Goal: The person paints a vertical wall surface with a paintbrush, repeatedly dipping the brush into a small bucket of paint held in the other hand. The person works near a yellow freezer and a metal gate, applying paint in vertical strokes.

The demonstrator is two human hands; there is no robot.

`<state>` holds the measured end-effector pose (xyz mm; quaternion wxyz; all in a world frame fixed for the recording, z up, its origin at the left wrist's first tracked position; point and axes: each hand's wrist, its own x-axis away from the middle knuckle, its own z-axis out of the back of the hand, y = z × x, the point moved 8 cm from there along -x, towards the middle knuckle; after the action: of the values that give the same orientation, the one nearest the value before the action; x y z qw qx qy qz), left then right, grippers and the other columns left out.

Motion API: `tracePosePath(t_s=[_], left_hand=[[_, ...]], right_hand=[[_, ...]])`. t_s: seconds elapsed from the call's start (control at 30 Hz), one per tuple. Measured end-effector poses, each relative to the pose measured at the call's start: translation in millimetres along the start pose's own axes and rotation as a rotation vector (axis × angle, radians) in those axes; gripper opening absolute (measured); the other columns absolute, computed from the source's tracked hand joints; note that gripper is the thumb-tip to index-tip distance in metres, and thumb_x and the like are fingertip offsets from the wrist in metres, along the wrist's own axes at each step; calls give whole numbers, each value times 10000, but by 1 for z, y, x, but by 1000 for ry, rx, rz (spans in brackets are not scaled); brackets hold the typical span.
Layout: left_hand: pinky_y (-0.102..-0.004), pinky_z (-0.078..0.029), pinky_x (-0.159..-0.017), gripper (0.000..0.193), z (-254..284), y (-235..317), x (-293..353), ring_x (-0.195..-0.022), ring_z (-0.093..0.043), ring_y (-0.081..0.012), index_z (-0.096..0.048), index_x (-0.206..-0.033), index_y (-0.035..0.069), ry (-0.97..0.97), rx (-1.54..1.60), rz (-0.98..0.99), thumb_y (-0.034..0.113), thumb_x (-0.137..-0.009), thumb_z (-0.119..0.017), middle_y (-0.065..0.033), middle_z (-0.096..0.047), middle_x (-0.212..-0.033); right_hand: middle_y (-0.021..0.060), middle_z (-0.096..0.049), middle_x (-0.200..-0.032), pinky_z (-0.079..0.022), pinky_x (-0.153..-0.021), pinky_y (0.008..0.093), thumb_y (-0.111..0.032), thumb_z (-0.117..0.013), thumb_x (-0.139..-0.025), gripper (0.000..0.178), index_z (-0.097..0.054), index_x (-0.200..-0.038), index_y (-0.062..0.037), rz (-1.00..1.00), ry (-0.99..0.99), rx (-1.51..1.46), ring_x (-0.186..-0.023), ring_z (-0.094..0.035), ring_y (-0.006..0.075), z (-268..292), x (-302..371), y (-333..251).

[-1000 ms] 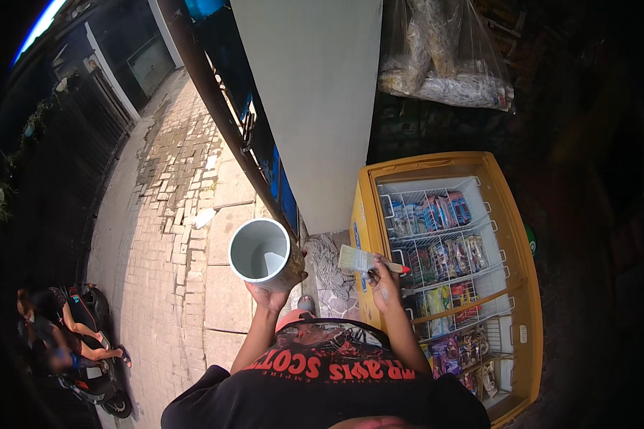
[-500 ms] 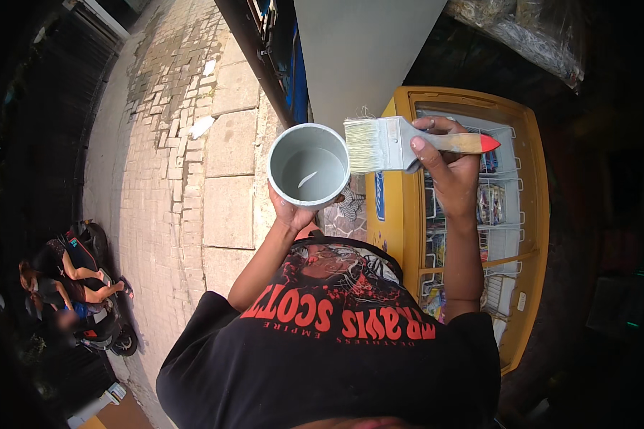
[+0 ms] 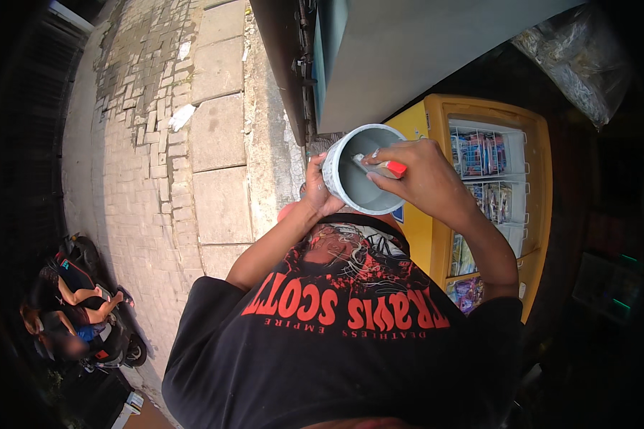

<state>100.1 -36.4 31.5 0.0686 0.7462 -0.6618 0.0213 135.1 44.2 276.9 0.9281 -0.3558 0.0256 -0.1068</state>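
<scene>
A round paint pot (image 3: 330,174) with grey paint inside is tilted in front of me, its mouth facing up at me. My left hand (image 3: 320,187) grips the pot's left side, fingers wrapped round its wall. Over the mouth, my right hand (image 3: 418,175) pinches a flat paintbrush (image 3: 392,169) by its wooden handle with a red tip. The brush points down into the pot, so its bristles are hidden by my hand and the handle. I cannot tell how deep the bristles sit in the paint.
A yellow chest freezer (image 3: 436,207) with a glass top and wire baskets of packets stands at my right. Ahead is a grey wall panel (image 3: 408,50) beside a dark metal frame (image 3: 286,64). Paving (image 3: 136,193) stretches left, where people sit on a motorbike (image 3: 96,314). A clear plastic bag (image 3: 579,64) hangs far right.
The paintbrush has gone from level beside the pot to pointing down inside it. The pot has shifted right and tilted toward my right hand.
</scene>
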Motion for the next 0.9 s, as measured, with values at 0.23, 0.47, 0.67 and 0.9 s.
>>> tracePosePath(t_s=[0.23, 0.47, 0.67, 0.9], left_hand=[[-611, -415, -1137, 768, -12, 29, -6, -1330, -552, -411, -479, -1509, 79, -92, 84, 24, 600, -946, -439, -208, -550, -1470], [-551, -453, -1118, 718, -8, 54, -7, -1276, -590, -366, -550, -1431, 66, 142, -90, -136, 581, -939, -461, -198, -595, -1404], [-529, -438, -1132, 703, -27, 61, -23, -1287, -579, -359, -576, -1407, 70, 118, -135, -199, 577, -934, -465, -183, -599, -1402], [-523, -462, -1101, 650, -33, 33, -61, -1217, -629, -334, -638, -1319, 76, -41, -25, -124, 579, -942, -470, -153, -656, -1321]], right_hand=[[186, -738, -909, -567, -836, 433, -151, -737, -860, 231, -770, -1056, -34, -17, -61, 141, -849, -721, 351, -18, -33, -4], [189, -739, -868, -563, -821, 416, -116, -723, -826, 194, -770, -985, -16, 15, -86, 129, -847, -729, 352, -5, -49, -17], [168, -782, -976, -582, -827, 339, -126, -823, -801, 259, -794, -1034, -19, 64, 141, -63, -877, -769, 278, 72, -35, -29], [183, -767, -905, -578, -762, 354, -132, -806, -803, 242, -798, -1018, -21, 42, -19, 109, -793, -754, 309, 63, -41, 0]])
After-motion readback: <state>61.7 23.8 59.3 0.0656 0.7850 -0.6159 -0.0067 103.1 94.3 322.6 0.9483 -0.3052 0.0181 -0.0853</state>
